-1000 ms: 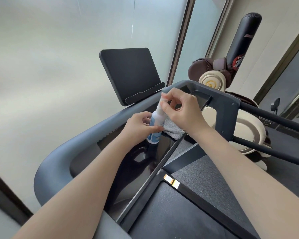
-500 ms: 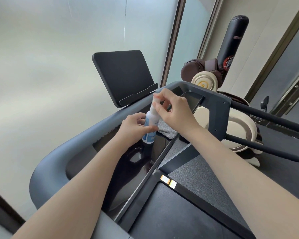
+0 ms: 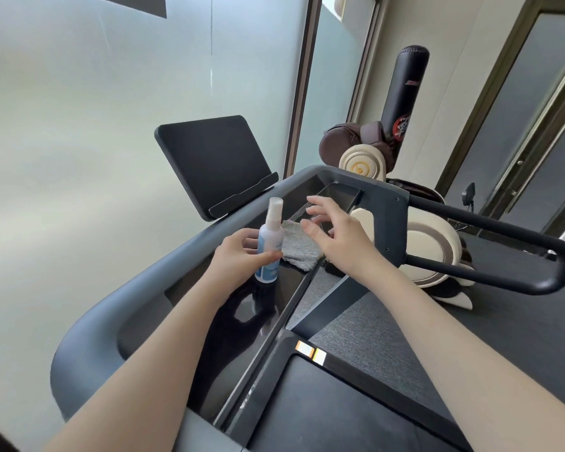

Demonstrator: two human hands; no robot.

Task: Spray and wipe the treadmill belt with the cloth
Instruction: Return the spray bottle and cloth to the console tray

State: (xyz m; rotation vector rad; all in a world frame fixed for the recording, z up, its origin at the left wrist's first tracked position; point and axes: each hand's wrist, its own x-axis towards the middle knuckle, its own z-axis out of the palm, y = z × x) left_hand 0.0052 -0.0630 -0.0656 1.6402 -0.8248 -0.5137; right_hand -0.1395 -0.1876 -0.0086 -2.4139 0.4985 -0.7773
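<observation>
Blue label of small white plastic spray bottle (image 3: 270, 238) half hidden by left hand (image 3: 238, 260) gripping it, grey terry cloth (image 3: 299, 247) at bottle's 3 o'clock, partly covered by empty, spread-fingered right hand (image 3: 338, 238), black treadmill belt (image 3: 323, 415) cropped at 6 o'clock

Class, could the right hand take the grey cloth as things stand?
Probably yes. The right hand hovers open just over the cloth, nothing lies between them, and the left hand holds the spray bottle beside it.
</observation>
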